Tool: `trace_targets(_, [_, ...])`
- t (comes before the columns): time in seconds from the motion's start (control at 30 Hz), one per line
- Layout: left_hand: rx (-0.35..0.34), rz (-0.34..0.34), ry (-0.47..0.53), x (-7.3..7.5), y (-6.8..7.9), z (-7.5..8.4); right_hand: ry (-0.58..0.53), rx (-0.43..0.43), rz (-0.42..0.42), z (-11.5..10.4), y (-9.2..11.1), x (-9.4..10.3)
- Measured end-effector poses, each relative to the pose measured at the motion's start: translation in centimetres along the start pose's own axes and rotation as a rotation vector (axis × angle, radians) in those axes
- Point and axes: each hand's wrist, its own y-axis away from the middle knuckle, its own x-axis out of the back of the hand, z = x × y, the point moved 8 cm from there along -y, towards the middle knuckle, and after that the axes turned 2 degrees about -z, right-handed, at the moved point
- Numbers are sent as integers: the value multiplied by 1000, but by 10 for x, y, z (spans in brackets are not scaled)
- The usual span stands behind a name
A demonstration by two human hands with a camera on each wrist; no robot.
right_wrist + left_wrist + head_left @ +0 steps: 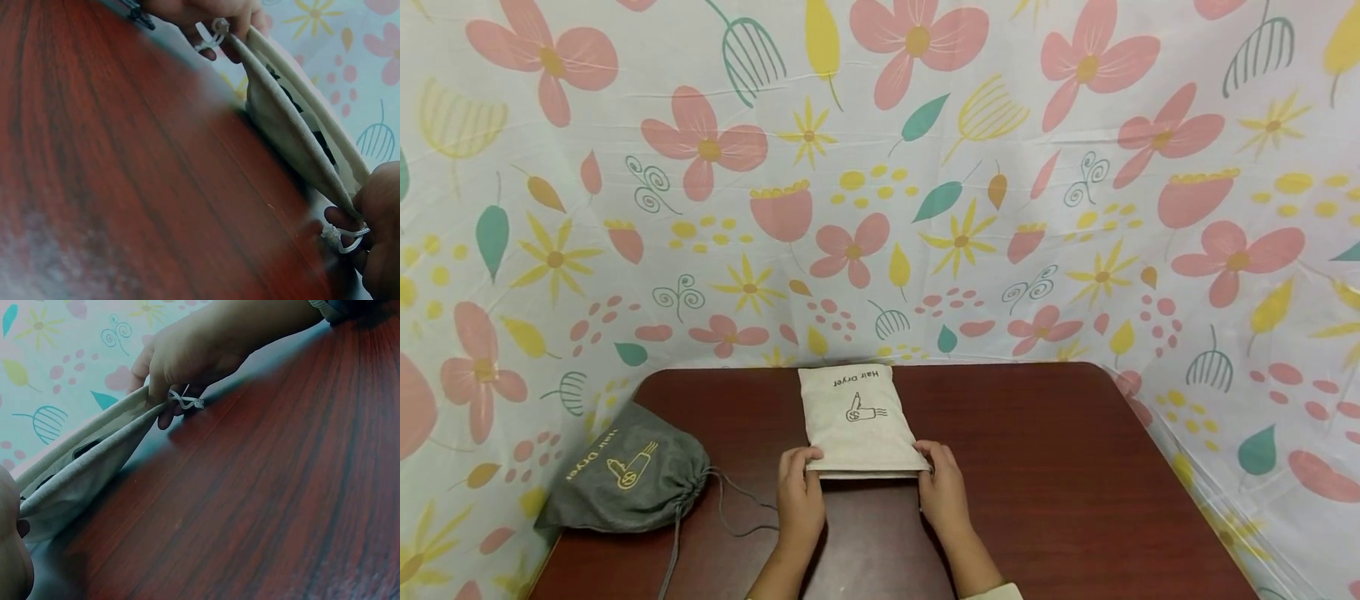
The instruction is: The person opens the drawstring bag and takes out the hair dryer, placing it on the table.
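Note:
A cream cloth drawstring pouch (857,429) lies on the table, printed "Hair Dryer" with a dryer drawing, its mouth facing me. My left hand (801,492) pinches the left corner of the mouth, and my right hand (946,492) pinches the right corner. Seen from the left wrist, the mouth gapes a little and a dark object (94,447) shows inside; its kind is hidden. The right wrist view shows dark shapes inside too. A short white cord (345,239) sticks out by the fingers at each corner.
On the table's left side rests a full grey drawstring bag (655,479) with yellow "Hair Dryer" lettering; its loose cords (730,508) trail toward my left hand. The dark red wooden table (1060,475) meets a flower-printed cloth (970,167) behind and on both sides.

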Motion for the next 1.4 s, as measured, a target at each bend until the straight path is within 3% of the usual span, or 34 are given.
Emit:
trace_targets(0.4, [-22,33,-16,4,-1,4,16,0,-35,-1,1,1])
trace_targets(0.57, [-54,26,-37,3,-1,8,30,32,6,-3,2,3])
trace_targets(0.77, [-11,1,-21,-1,0,4,2,64,40,-6,4,6])
trace_targets(0.83, [-40,2,-62,-1,0,7,-3,75,30,-8,4,6])
trace_targets(1.03, [-216,25,-239,-2,3,26,-28,135,-1,-16,3,2])
trace_targets(1.23, [-270,39,-242,-2,3,36,-33,154,-20,-22,3,2])
trace_targets(1.4, [-354,21,-251,-4,3,45,-35,186,-25,-29,4,5])
